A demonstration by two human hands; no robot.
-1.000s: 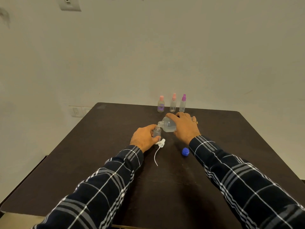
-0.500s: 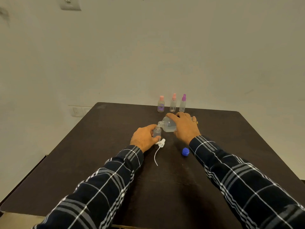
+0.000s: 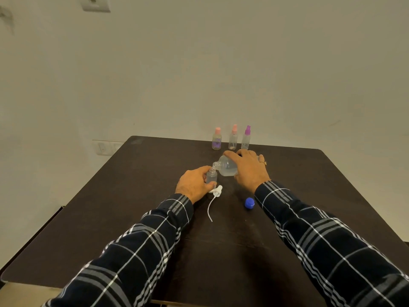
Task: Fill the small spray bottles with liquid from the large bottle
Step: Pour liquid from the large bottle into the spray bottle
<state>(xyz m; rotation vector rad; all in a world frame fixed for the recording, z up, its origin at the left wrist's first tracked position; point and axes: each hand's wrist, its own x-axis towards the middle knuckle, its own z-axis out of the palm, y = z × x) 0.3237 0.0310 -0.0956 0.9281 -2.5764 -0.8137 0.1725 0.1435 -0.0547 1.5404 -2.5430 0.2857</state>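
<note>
My right hand (image 3: 250, 171) grips the large clear bottle (image 3: 225, 166), tipped on its side with its open mouth over the neck of a small clear bottle (image 3: 211, 177). That small bottle stands upright on the dark table (image 3: 132, 207), and my left hand (image 3: 195, 183) holds it around the body. Its white spray head with a long dip tube (image 3: 214, 199) lies on the table just in front of it. A blue cap (image 3: 249, 203) lies to the right, near my right wrist.
Three small capped spray bottles stand in a row near the table's far edge: a pink-topped one with a purple label (image 3: 217, 139), a pink-topped one (image 3: 233, 140) and a purple-topped one (image 3: 246, 138). A plain wall rises behind them.
</note>
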